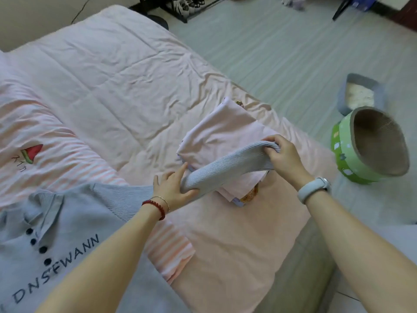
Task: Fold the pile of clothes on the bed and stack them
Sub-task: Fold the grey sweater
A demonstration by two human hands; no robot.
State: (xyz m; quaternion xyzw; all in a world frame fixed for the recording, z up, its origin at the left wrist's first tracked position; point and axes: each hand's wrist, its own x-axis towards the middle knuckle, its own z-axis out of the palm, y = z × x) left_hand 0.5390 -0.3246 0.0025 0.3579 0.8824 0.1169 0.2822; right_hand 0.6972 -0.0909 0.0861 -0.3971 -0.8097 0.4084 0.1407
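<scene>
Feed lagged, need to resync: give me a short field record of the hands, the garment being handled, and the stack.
left hand: grips the grey sleeve near the shoulder
right hand: grips the sleeve's cuff end
grey top: laid flat on the bed, sleeve stretched out over the stack
folded stack: pink garment on top, beside the bed's edge

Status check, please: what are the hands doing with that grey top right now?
Both hands, left and right, grip grey sleeve. Sleeve stretched over folded stack. Nothing in the way.
</scene>
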